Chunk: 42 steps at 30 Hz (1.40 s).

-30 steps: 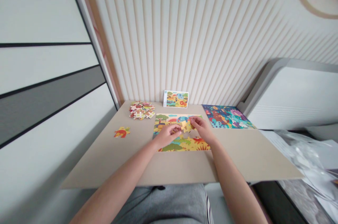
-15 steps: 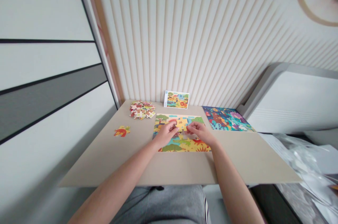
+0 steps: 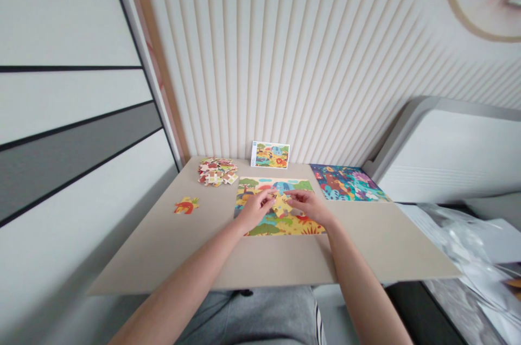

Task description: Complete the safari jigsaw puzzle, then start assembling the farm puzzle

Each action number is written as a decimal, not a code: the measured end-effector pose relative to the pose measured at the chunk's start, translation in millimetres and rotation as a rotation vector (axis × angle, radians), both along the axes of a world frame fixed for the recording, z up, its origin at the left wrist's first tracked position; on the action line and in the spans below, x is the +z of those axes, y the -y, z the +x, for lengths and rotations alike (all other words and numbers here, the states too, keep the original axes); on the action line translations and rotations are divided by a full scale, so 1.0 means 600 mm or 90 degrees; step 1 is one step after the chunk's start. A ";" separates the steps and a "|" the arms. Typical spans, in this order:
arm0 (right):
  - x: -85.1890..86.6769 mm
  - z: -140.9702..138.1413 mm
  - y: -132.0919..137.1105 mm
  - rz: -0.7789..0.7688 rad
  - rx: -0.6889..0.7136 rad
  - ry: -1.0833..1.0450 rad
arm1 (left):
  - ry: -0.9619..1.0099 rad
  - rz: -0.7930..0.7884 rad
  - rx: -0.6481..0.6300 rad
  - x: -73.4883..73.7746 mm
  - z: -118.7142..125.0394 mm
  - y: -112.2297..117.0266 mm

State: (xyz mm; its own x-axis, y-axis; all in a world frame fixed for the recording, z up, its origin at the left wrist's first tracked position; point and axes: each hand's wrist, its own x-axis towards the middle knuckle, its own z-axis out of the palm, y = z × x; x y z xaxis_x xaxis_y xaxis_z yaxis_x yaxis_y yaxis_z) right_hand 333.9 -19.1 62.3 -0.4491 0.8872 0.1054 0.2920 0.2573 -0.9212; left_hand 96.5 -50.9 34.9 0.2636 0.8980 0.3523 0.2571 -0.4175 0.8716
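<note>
Between my two hands is a small yellow section of jigsaw pieces (image 3: 281, 206), tilted, held over the middle of an animal-scene jigsaw puzzle (image 3: 266, 228). My left hand (image 3: 257, 209) pinches its left side with thumb and fingers. On the other side my right hand (image 3: 307, 205) is closed at the section's right edge, fingertips bent inward. Both hands and the held section cover the puzzle's centre, so I cannot tell how that area looks. A blue elephant shows on the puzzle just beyond my fingers.
A pile of loose jigsaw pieces (image 3: 217, 171) lies at the table's back left. Nearer is a small joined red-and-yellow piece group (image 3: 186, 205). A picture card (image 3: 271, 155) leans on the ribbed wall. A dark-blue puzzle (image 3: 348, 183) lies at the right of the table (image 3: 163, 258).
The yellow section between my hands has turned and tilted, its lower corner now pointing towards me. The elephant behind it shows more. My hands stay in nearly the same place.
</note>
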 end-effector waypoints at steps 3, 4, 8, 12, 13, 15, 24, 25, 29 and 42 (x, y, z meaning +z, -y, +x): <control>-0.006 0.039 -0.003 -0.001 -0.055 0.001 | -0.026 0.038 0.034 0.000 0.000 -0.001; -0.009 0.057 -0.003 -0.006 -0.084 -0.004 | -0.048 0.058 0.042 -0.001 0.000 -0.001; -0.029 0.118 0.005 -0.044 -0.179 0.006 | -0.156 0.147 0.029 -0.004 0.003 0.001; -0.051 0.127 0.012 -0.034 -0.217 -0.009 | -0.224 0.187 -0.023 -0.002 0.007 0.008; -0.056 0.123 0.011 -0.012 -0.226 0.000 | -0.234 0.190 -0.032 -0.001 0.007 0.009; -0.064 0.116 0.007 0.040 -0.246 0.033 | -0.246 0.194 -0.043 0.001 0.007 0.012; -0.074 0.111 0.003 0.125 -0.285 0.132 | -0.285 0.213 -0.050 0.002 0.002 0.009; -0.073 0.109 0.004 0.127 -0.283 0.138 | -0.289 0.214 -0.049 0.001 0.003 0.009; -0.074 0.107 0.005 0.130 -0.272 0.132 | -0.314 0.216 -0.063 -0.007 0.005 0.008; -0.060 0.085 0.009 0.038 -0.262 -0.023 | -0.322 0.186 0.166 0.003 -0.029 -0.013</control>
State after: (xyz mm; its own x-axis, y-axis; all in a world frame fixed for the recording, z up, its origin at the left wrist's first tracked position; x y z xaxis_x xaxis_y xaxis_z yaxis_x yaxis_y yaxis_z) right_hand 384.7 -24.6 26.5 -0.0531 0.9837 0.1717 0.3496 0.1794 -0.9196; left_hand 79.0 -43.1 36.8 0.2468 0.8412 0.4812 0.7324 -0.4870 0.4758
